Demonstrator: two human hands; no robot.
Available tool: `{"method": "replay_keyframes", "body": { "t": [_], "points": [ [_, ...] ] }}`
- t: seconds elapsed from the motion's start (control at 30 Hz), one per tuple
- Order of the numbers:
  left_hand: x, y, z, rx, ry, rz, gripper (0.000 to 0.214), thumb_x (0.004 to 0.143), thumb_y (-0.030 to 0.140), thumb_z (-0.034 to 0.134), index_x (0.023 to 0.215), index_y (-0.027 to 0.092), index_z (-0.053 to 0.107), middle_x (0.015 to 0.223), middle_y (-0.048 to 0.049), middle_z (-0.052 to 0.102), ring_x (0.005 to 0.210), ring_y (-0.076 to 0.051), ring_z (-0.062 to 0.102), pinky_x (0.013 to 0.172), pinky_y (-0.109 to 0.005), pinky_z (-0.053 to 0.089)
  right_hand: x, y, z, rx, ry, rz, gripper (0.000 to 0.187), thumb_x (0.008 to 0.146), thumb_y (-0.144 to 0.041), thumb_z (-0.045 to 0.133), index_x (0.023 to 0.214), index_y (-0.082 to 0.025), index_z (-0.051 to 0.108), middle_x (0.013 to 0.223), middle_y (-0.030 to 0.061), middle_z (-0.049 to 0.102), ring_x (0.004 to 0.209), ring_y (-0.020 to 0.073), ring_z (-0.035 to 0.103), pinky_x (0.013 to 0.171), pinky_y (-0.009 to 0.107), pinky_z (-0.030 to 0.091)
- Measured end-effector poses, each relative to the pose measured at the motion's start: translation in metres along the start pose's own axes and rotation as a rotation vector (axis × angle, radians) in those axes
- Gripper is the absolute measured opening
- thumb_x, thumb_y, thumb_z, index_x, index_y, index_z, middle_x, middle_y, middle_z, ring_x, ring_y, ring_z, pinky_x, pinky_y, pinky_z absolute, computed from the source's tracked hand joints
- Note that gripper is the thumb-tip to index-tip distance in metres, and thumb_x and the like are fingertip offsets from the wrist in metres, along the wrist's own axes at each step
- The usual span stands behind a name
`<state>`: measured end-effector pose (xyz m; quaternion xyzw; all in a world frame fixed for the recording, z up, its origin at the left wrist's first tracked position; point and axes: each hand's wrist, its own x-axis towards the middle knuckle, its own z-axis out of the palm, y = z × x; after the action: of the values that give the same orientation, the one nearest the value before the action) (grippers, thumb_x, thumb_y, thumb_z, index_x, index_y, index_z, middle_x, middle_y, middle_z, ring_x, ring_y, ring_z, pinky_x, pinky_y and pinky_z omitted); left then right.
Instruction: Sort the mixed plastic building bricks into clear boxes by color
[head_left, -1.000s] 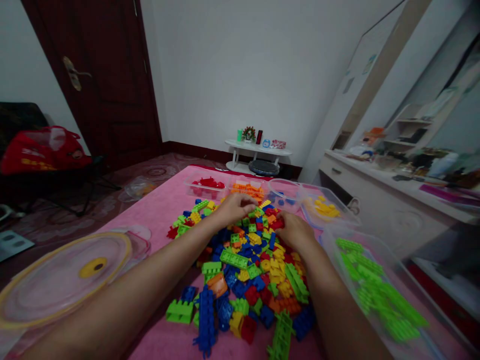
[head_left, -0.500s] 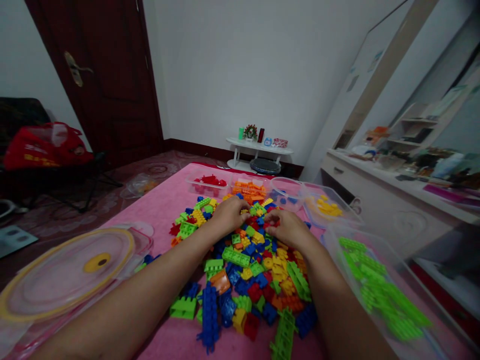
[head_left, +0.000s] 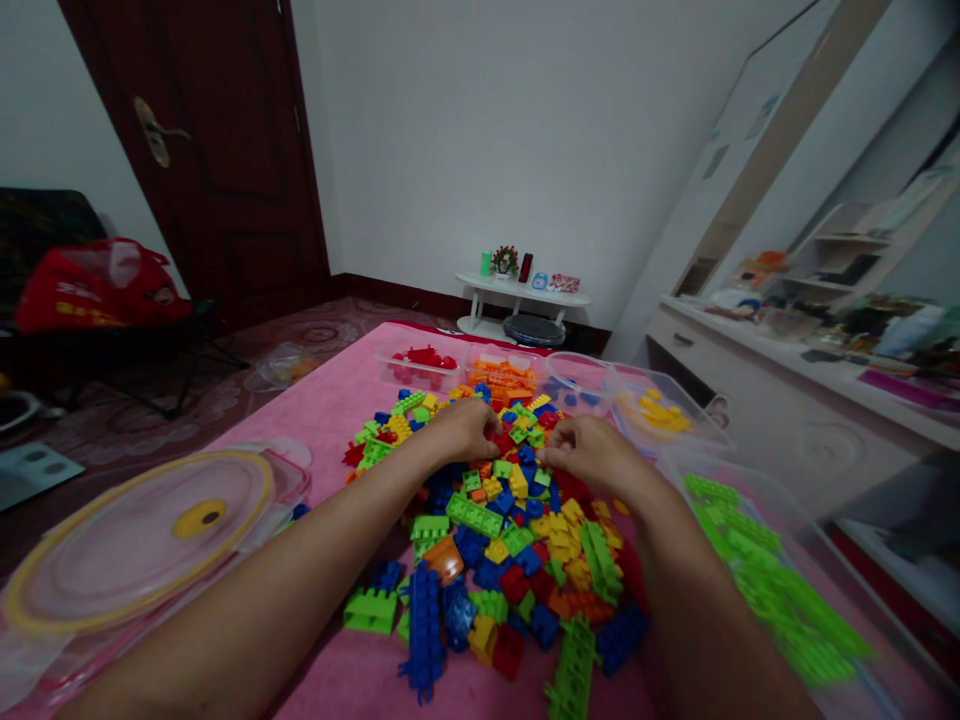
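Short of the surface's far edge, bricks are heaped between left hand and right hand; whether any is grasped cannot be told.

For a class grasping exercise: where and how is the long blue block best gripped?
Probably across its narrow width at the near end, coming from the near side: the long blue block points toward the camera, that end jutting from the pile over the pink cloth.
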<state>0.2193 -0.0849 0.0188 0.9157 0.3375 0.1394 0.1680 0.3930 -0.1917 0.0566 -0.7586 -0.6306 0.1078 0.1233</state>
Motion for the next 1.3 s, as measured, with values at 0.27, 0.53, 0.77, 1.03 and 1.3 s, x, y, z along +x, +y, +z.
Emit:
{"method": "replay_keyframes", "body": {
  "t": [0.27,0.53,0.77,1.03,1.3],
  "points": [
    [-0.005,0.006,-0.004,0.074,0.02,-0.02,0.02,0.062,0.023,0.063,0.081,0.025,0.071,0.077,-0.0036,0.069,0.072,-0.02,0.06,0.062,-0.026,0.04,0.006,-0.008,0.011,-0.028,0.182,-0.089,0.016,0.07,-0.028,0.061,0.082,-0.019,0.067,0.077,0.0029,0.066,0.07,0.0148,0.056,0.059,0.023,0.036],
    [-0.006,0.006,-0.004,0.191,-0.005,-0.016,0.016,0.064,0.029,0.062,0.077,0.022,0.071,0.077,-0.0093,0.068,0.076,-0.026,0.061,0.062,-0.031,0.042,-0.001,-0.023,0.022,-0.266,0.077,-0.152,0.033,0.074,-0.016,0.054,0.096,-0.032,0.072,0.097,0.006,0.062,0.089,0.0213,0.059,0.073,0.029,0.04],
    [-0.007,0.006,-0.008,0.088,0.004,-0.002,0.012,0.061,0.027,0.07,0.072,0.022,0.07,0.071,-0.0059,0.066,0.075,-0.023,0.06,0.065,-0.028,0.04,-0.003,-0.028,0.025,-0.329,0.064,-0.096,0.024,0.075,-0.022,0.058,0.091,-0.032,0.072,0.097,0.0071,0.059,0.088,0.0236,0.06,0.069,0.031,0.04],
    [0.001,0.006,-0.012,-0.431,0.181,-0.021,0.021,0.079,0.025,0.054,0.094,0.017,0.066,0.078,-0.0053,0.065,0.075,-0.019,0.06,0.068,-0.028,0.044,-0.001,-0.015,0.001,-0.111,0.27,-0.147,0.023,0.072,-0.021,0.059,0.089,-0.025,0.073,0.09,0.0057,0.064,0.085,0.0206,0.058,0.073,0.03,0.041],
    [-0.004,0.034,-0.012,-1.771,-0.281,-0.326,0.037,0.094,0.038,0.03,0.106,0.012,0.053,0.075,-0.0074,0.064,0.063,-0.014,0.064,0.063,-0.027,0.055,-0.007,-0.04,-0.001,0.267,0.562,-0.335,0.022,0.072,-0.02,0.062,0.092,-0.018,0.071,0.084,0.0052,0.062,0.074,0.0159,0.056,0.066,0.027,0.043]
  ]
}}
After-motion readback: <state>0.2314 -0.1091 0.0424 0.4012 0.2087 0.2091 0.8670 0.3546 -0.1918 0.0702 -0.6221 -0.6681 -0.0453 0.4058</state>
